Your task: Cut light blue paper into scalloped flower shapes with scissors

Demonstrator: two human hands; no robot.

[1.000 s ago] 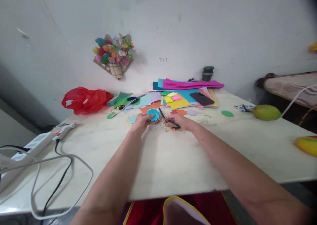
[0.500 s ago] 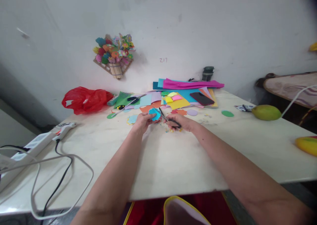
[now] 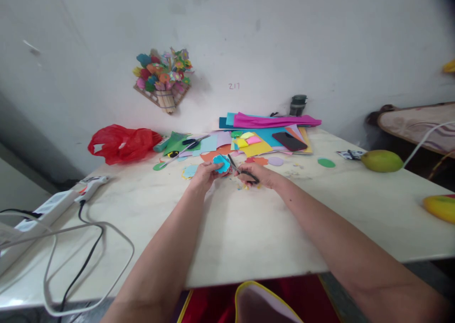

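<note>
Over the middle of the table, my left hand (image 3: pixel 206 174) pinches a blue paper flower (image 3: pixel 222 163) with a scalloped edge. Some red shows beneath the flower, too small to make out. My right hand (image 3: pixel 258 175) grips black-handled scissors (image 3: pixel 245 172), whose blades point up and left at the flower's right edge. Tiny paper scraps (image 3: pixel 246 187) lie below the scissors. Beside my left hand is a light blue paper piece (image 3: pixel 190 171) with a yellow rim. Orange and red paper shapes (image 3: pixel 261 161) and a lilac oval (image 3: pixel 276 161) lie beyond my right hand.
Coloured paper sheets (image 3: pixel 266 147) and a phone (image 3: pixel 289 141) lie at the back. A red plastic bag (image 3: pixel 122 143) and a second pair of scissors (image 3: pixel 192 143) are back left. A power strip (image 3: pixel 42 218) with cables sits left; a mango (image 3: pixel 382 161) lies right.
Almost nothing differs. The scissors and my right hand have shifted very slightly; my left hand keeps the blue flower in the same place.
</note>
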